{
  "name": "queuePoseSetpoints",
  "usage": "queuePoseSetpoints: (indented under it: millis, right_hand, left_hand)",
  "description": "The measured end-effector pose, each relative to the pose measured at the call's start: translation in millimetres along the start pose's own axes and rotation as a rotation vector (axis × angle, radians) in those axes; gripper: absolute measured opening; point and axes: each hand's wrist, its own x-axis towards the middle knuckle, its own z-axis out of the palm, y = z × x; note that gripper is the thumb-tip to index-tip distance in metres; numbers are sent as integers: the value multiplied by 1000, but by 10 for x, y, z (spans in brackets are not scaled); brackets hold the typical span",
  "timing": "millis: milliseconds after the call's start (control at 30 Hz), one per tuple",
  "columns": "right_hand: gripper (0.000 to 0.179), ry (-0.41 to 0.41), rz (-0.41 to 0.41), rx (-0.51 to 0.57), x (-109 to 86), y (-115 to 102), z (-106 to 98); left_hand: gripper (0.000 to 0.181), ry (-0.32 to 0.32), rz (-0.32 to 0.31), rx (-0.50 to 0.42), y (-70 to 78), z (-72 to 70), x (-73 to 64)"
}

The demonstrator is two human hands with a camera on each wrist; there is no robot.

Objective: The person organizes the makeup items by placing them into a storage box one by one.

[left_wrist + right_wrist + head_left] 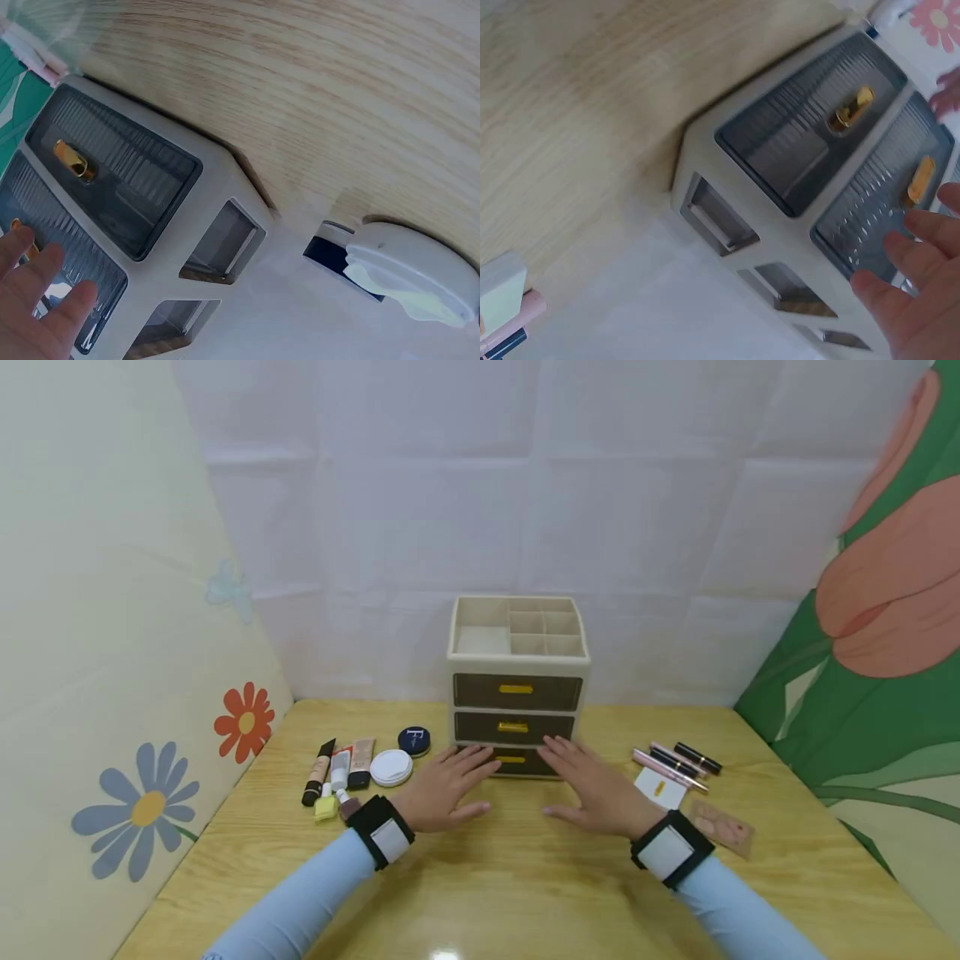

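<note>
A cream makeup organizer [519, 665] with dark drawers and gold handles stands at the back of the table. Its open top is split into compartments, and all three drawers are closed. My left hand [447, 789], fingers straight and spread, is in front of its lower left side. On the lower right side, my right hand [602, 787] is held the same way, palm down. Both wrist views show fingers of the left hand [41, 296] and right hand [919, 289] close to the drawer fronts. Whether they touch the organizer I cannot tell. Neither hand holds anything.
Left of the organizer lie several cosmetic tubes [361, 763], a white round compact [392, 767], a navy compact [414, 741] and a yellow bottle [326, 807]. Toward the right are several slim makeup tubes [697, 758], a white case [660, 788] and a pinkish palette [722, 828].
</note>
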Motion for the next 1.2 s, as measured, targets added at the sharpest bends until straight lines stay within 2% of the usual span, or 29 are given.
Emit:
queuePoseSetpoints:
  millis: [167, 400, 500, 700, 833, 1000, 1200]
  right_hand:
    - [82, 70, 40, 19, 3, 46, -60]
    - [81, 194, 80, 22, 4, 184, -146]
    - [79, 237, 132, 19, 8, 231, -190]
    - [70, 355, 297, 18, 57, 309, -251]
    - [68, 373, 365, 86, 115, 367, -259]
    - [66, 397, 375, 204, 180, 437, -228]
    - [56, 507, 383, 434, 318, 542, -249]
  left_hand:
    - [61, 45, -24, -57, 15, -71, -46]
    - [59, 118, -61, -54, -58, -166, -137]
    - [57, 128, -79, -73, -101, -236, -175]
    - [54, 139, -123, -72, -261, -344, -273]
    - [53, 176, -180, -71, -396, -439, -381]
    - [50, 181, -297, -110, -589, -536, -553]
    - [49, 177, -433, -165, -798, -565, -761]
